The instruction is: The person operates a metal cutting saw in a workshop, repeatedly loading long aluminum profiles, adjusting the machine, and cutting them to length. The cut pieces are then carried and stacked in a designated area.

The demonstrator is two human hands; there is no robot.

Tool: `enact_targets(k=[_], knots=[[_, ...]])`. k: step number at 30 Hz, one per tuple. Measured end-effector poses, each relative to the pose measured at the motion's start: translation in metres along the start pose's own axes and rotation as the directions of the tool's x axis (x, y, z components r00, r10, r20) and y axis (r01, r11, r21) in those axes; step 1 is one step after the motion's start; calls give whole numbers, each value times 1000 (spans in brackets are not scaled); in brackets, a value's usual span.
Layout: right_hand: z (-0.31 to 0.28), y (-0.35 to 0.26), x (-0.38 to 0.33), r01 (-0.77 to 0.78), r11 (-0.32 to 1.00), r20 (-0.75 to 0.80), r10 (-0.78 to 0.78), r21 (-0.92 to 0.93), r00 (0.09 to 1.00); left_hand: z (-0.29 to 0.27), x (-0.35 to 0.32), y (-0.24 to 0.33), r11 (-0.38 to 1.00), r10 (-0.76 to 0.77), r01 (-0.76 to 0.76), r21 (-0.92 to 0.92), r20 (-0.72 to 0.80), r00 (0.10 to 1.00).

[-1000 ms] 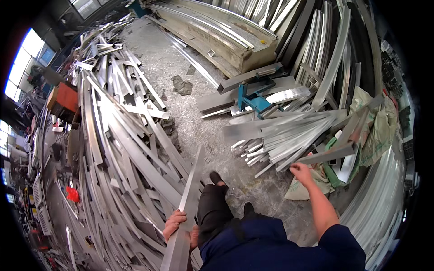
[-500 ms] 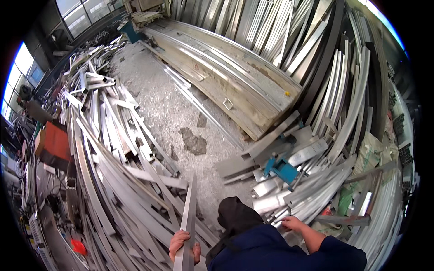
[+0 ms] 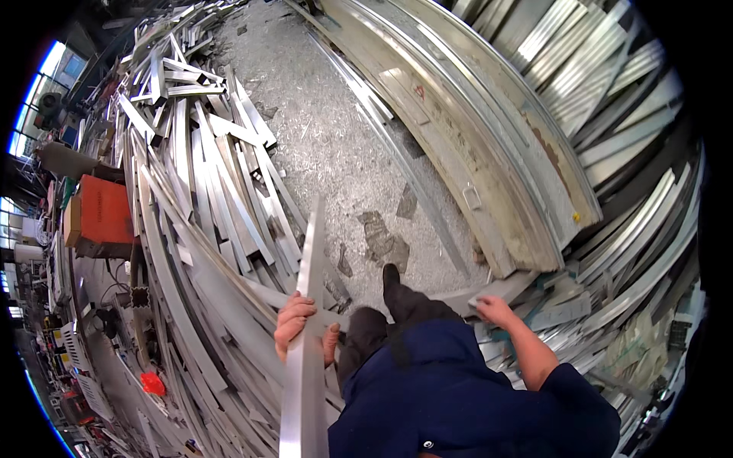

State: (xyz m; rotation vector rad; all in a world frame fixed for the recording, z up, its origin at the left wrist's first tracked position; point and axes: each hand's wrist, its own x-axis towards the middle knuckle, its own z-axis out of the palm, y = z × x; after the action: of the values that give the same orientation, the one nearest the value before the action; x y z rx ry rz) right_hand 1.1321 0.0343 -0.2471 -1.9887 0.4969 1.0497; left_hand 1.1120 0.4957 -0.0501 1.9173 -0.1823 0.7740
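My left hand (image 3: 293, 324) grips a long silver aluminium bar (image 3: 303, 389), thumb on one side and fingers on the other. The bar stands out ahead of me, its far tip over the floor beside a heap of metal profiles (image 3: 191, 252). My right hand (image 3: 495, 311) is held out at my right side with its fingers curled, and I see nothing in it. Behind that hand, a flat grey metal piece (image 3: 508, 288) lies at the end of the long bench; whether the hand touches it I cannot tell.
A long worn bench (image 3: 489, 160) runs along the right, with thin metal strips on the floor beside it. A broken patch (image 3: 382, 238) marks the grey floor (image 3: 305, 91) ahead. At left sits a red box (image 3: 105, 210). More profiles (image 3: 641, 252) are piled at right.
The bench and broken floor patch have shifted right in view. My foot now shows on the floor. The bar's tip has risen in the picture, still in my left hand.
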Motion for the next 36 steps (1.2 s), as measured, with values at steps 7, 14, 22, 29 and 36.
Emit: enact_targets(k=[7, 14, 22, 29, 36], knots=[[-77, -312, 185, 201, 977, -48, -198, 72, 979, 14, 222, -118, 997, 65, -71, -37, -147, 987], [-90, -483, 349, -33, 990, -120, 17, -135, 993, 5, 433, -343, 998, 51, -58, -34, -173, 984], [-84, -724, 458, -145, 980, 71, 136, 136, 988, -24, 742, -525, 957, -169, 220, 189, -252, 953], [-144, -904, 696, -76, 898, 106, 135, -433, 985, -8, 1014, -719, 988, -127, 156, 21, -482, 867], [-213, -1326, 865, 348, 894, -56, -377, -281, 924, -31, 1263, -854, 986, -77, 148, 82, -565, 821]])
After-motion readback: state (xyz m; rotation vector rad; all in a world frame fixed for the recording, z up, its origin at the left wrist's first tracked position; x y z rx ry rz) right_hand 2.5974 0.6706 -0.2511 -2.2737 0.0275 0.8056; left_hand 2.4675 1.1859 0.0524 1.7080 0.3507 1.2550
